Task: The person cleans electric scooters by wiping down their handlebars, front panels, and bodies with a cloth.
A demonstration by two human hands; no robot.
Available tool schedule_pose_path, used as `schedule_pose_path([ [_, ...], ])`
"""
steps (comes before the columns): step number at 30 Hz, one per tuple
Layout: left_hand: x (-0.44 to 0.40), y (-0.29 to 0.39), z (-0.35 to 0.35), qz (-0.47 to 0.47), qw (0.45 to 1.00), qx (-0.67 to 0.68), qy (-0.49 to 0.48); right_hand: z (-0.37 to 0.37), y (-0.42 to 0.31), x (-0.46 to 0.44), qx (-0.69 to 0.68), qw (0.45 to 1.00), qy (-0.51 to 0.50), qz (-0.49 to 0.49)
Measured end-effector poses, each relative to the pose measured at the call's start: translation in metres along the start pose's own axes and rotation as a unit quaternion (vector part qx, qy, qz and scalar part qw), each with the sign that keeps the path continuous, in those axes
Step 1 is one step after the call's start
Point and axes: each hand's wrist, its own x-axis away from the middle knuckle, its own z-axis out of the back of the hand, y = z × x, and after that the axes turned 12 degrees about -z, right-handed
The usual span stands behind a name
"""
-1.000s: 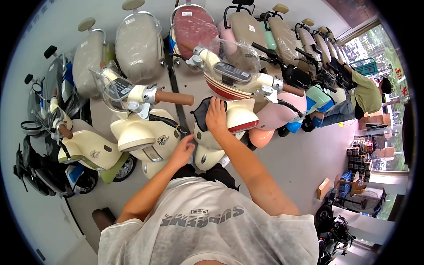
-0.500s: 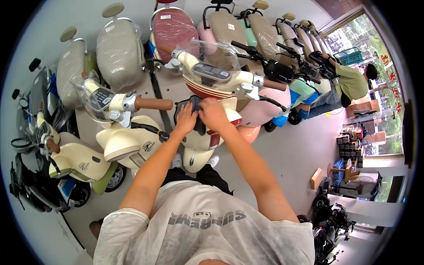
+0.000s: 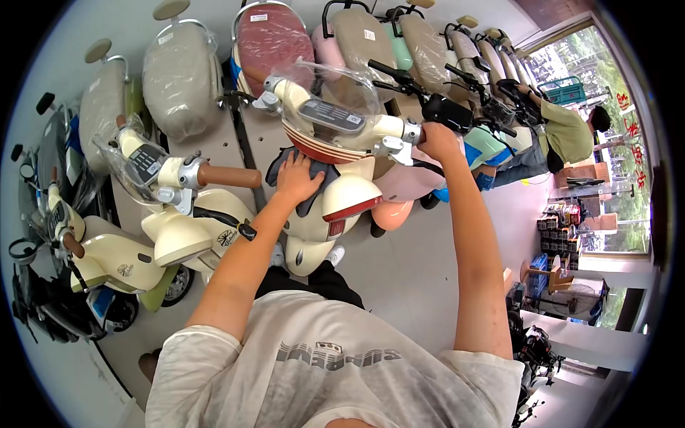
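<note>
My left hand (image 3: 298,180) lies on a dark grey cloth (image 3: 311,203), fingers stretched out, against the cream front of a scooter (image 3: 349,192). The cloth spreads out on both sides of the hand, below the red-and-cream striped edge. On the right, my right hand (image 3: 439,141) is wrapped round the handlebar grip of the same scooter, covering most of it. Between the hands sits the scooter's dark display panel (image 3: 330,115), behind a clear windshield (image 3: 360,85).
Left of me stands another cream scooter with a brown grip (image 3: 228,176). Plastic-wrapped seats (image 3: 182,82) line the wall. A person in a green shirt (image 3: 567,132) bends over scooters at the right. Stacked boxes (image 3: 559,232) stand near the window.
My right hand has left the cloth and moved right and up to the handlebar grip, closing on it. The left hand stays on the cloth. The scooter's front has turned slightly to the right.
</note>
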Motion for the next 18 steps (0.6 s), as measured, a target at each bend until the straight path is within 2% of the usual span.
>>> schedule_pose_path([
  [8, -0.014, -0.014, -0.013, 0.002, 1.000, 0.018, 0.023, 0.004, -0.014, -0.004, 0.052, 0.998, -0.019, -0.042],
  [14, -0.032, -0.004, -0.018, 0.076, 0.996, -0.035, 0.005, 0.002, -0.015, -0.003, 0.059, 0.996, -0.005, -0.063],
  [18, -0.024, -0.002, -0.024, 0.051, 0.995, -0.057, 0.063, -0.004, -0.014, -0.003, 0.049, 0.997, 0.003, -0.066],
])
